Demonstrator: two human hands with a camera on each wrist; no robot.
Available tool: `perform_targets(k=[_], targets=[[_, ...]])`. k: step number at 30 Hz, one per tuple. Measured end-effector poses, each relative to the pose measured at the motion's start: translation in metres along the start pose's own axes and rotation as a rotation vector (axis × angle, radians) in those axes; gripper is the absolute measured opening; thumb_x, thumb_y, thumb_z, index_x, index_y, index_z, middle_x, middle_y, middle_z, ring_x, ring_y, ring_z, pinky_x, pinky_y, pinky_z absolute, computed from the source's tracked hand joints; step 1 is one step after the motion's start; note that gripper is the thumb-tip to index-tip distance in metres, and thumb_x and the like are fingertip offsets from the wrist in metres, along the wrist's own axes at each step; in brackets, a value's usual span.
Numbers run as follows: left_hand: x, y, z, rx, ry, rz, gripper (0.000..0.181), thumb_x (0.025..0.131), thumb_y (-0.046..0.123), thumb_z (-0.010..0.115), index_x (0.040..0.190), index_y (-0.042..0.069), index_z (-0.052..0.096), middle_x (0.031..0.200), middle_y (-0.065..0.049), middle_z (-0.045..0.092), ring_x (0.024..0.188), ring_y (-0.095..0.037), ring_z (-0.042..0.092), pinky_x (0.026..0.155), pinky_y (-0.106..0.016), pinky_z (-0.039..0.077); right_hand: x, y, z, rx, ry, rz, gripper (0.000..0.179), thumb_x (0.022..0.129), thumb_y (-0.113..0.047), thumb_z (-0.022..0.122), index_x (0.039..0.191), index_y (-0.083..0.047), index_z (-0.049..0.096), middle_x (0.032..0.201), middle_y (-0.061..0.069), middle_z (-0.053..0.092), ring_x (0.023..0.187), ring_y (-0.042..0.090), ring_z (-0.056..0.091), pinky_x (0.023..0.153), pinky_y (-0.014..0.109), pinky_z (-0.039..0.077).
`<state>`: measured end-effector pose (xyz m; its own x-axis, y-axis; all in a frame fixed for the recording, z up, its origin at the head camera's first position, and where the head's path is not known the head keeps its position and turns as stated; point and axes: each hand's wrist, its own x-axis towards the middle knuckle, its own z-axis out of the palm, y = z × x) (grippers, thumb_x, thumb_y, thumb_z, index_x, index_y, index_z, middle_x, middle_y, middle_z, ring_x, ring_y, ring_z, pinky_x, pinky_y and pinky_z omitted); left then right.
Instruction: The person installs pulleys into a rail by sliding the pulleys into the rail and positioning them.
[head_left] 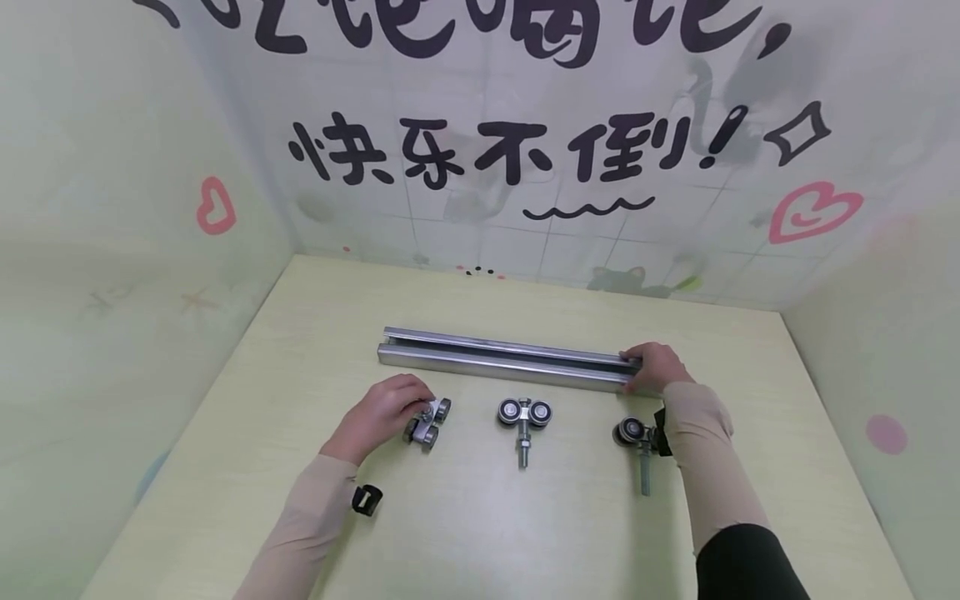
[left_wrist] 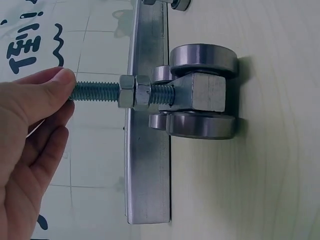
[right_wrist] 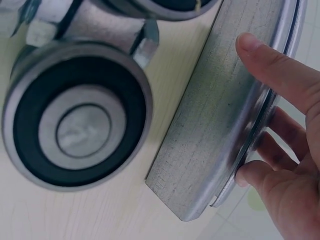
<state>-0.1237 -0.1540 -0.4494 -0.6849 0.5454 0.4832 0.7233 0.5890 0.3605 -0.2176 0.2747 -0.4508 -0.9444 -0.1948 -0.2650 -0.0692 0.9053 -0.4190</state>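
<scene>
My left hand (head_left: 382, 414) pinches the threaded bolt (left_wrist: 97, 91) of a roller trolley (head_left: 426, 433), thumb and fingertips at the bolt's free end. In the left wrist view, the trolley's wheels (left_wrist: 202, 125) are down at the table and two nuts sit on the bolt. Behind it lies a slotted steel channel rail (head_left: 495, 367), its slot facing up. At the rail's right end, my right hand (head_left: 658, 368) grips it, the thumb on the near side wall and fingers over the slotted side, as the right wrist view shows.
A second roller trolley (head_left: 524, 412) lies mid-table, bolt toward me. Another trolley (head_left: 632, 430) lies below my right wrist, partly covered by the black wrist strap. Printed walls enclose the pale wooden table (head_left: 465, 533) at the back (head_left: 480, 237) and both sides.
</scene>
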Motion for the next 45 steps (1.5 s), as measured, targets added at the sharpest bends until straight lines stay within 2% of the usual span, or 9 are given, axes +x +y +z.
perform_targets(k=[5,8,12,16,20,22,26,33,45], targets=[[-0.003,0.001,0.001,-0.035,0.053,-0.041,0.017,0.068,-0.006,0.073,0.082,0.002,0.068,0.083,-0.004,0.066,0.077,-0.015,0.063,0.069,-0.023,0.053,-0.001,-0.001,-0.001,-0.008,-0.007,0.014,0.065,0.059,-0.016,0.082,0.118,-0.003,0.058,0.124,0.026,0.050,0.109,0.045,0.046,0.090,0.055,0.041],[-0.005,0.002,0.004,-0.081,0.074,-0.097,0.018,0.070,-0.003,0.073,0.086,0.002,0.067,0.086,-0.004,0.066,0.078,-0.015,0.063,0.068,-0.025,0.053,0.000,0.000,-0.001,-0.010,-0.002,0.019,0.065,0.060,-0.016,0.082,0.119,-0.003,0.058,0.124,0.026,0.050,0.108,0.045,0.047,0.089,0.055,0.041],[-0.008,0.006,0.009,-0.139,0.081,-0.220,0.021,0.073,0.001,0.072,0.093,0.002,0.065,0.087,-0.006,0.067,0.076,-0.014,0.063,0.064,-0.026,0.054,0.001,0.002,0.000,-0.010,-0.002,0.014,0.065,0.060,-0.016,0.082,0.119,-0.003,0.058,0.124,0.026,0.050,0.109,0.046,0.047,0.089,0.056,0.041],[-0.010,0.011,0.017,-0.174,0.111,-0.372,0.021,0.073,0.005,0.074,0.092,0.001,0.065,0.083,-0.008,0.067,0.072,-0.014,0.063,0.062,-0.021,0.054,0.001,0.002,0.001,-0.014,0.002,0.002,0.065,0.059,-0.016,0.082,0.117,-0.003,0.059,0.124,0.026,0.050,0.110,0.047,0.046,0.090,0.056,0.040],[-0.013,0.016,0.024,-0.202,0.175,-0.509,0.022,0.069,0.008,0.078,0.086,0.000,0.067,0.077,-0.007,0.068,0.067,-0.013,0.064,0.059,-0.017,0.053,-0.001,-0.002,0.002,-0.009,0.004,0.002,0.065,0.059,-0.015,0.082,0.118,-0.002,0.058,0.124,0.027,0.050,0.110,0.047,0.045,0.091,0.056,0.039],[-0.013,0.018,0.025,-0.203,0.211,-0.552,0.021,0.068,0.008,0.079,0.083,0.000,0.068,0.074,-0.007,0.068,0.065,-0.013,0.064,0.057,-0.017,0.052,-0.002,-0.004,0.001,-0.004,0.002,0.006,0.065,0.059,-0.015,0.082,0.118,-0.002,0.058,0.124,0.027,0.049,0.110,0.047,0.045,0.091,0.056,0.039],[-0.013,0.019,0.025,-0.173,0.262,-0.559,0.018,0.067,0.007,0.079,0.080,0.000,0.069,0.069,-0.006,0.068,0.060,-0.011,0.062,0.053,-0.017,0.051,-0.003,-0.006,0.001,-0.001,0.002,0.018,0.065,0.060,-0.015,0.082,0.118,-0.002,0.057,0.125,0.027,0.049,0.112,0.047,0.044,0.091,0.057,0.039],[-0.012,0.019,0.029,-0.109,0.329,-0.463,0.017,0.065,0.004,0.079,0.078,-0.002,0.069,0.069,-0.007,0.067,0.057,-0.011,0.061,0.052,-0.017,0.051,-0.003,-0.005,0.000,-0.001,0.007,0.023,0.065,0.060,-0.014,0.082,0.118,-0.002,0.058,0.125,0.027,0.049,0.111,0.047,0.044,0.090,0.057,0.040],[-0.009,0.016,0.024,-0.030,0.353,-0.410,0.017,0.069,0.000,0.075,0.084,-0.005,0.068,0.076,-0.014,0.068,0.064,-0.018,0.064,0.055,-0.025,0.054,-0.004,-0.007,-0.001,0.001,-0.004,0.031,0.064,0.060,-0.013,0.081,0.119,-0.002,0.057,0.125,0.027,0.049,0.112,0.047,0.044,0.090,0.057,0.039]])
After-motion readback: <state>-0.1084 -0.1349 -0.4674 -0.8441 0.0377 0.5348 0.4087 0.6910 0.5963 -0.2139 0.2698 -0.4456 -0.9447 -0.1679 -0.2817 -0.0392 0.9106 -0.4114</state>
